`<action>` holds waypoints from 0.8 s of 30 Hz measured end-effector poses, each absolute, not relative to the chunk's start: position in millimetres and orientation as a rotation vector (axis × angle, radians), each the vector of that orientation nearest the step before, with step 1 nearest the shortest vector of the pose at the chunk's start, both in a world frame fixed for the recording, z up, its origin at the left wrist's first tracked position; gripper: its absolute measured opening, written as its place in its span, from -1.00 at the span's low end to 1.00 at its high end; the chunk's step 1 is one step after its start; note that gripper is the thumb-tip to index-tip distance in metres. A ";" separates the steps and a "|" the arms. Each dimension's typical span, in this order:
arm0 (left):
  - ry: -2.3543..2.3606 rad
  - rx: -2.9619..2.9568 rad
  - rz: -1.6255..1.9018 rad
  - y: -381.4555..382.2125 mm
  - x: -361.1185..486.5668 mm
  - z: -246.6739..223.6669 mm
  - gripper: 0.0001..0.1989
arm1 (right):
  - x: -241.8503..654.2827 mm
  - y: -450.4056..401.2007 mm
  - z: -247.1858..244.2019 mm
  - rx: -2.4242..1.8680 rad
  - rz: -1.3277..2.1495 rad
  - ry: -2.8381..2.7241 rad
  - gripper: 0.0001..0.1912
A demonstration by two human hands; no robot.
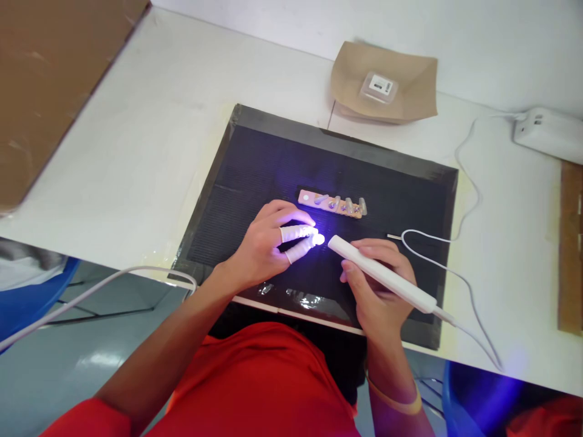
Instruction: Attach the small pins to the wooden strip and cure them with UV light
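Lamp in the right hand, white and slim, aims its tip at a small piece that glows violet-white at the left hand's fingertips. The step under way looks to be curing or lighting that piece: tip and piece are near each other but apart, the lamp lying at about four o'clock from it. The left fingers are narrow, thumb and forefinger pinched on the piece, both in white finger covers; glare washes out its shape. The right fingers are wrapped around the lamp's body, thumb along the near side.

At about one o'clock from the piece, on the black mat, lies a pinkish strip bearing a row of glossy tips, none of them touched by a hand. The mat rests on the white tabletop.

As I judge it, carrying on calls for a steady left pinch and the beam kept square on the piece, with covered fingertips clear of its upper face. The cable loops toward five o'clock from the lamp, so the right wrist should leave it slack.
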State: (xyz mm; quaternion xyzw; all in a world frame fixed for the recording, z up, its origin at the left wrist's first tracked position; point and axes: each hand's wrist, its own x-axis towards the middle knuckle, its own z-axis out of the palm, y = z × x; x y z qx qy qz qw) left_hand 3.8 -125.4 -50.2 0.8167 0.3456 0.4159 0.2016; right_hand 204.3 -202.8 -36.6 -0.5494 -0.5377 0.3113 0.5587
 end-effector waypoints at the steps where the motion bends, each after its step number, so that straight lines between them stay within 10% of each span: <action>1: 0.976 2.284 1.164 -125.4 3.8 -50.4 -0.94 | 203.3 -202.7 -35.5 -1.300 0.725 -1.292 -0.70; 24: 1.071 2.903 1.013 -135.9 7.2 -53.1 -0.88 | 213.4 -177.7 -17.6 -1.284 0.610 -1.729 -0.72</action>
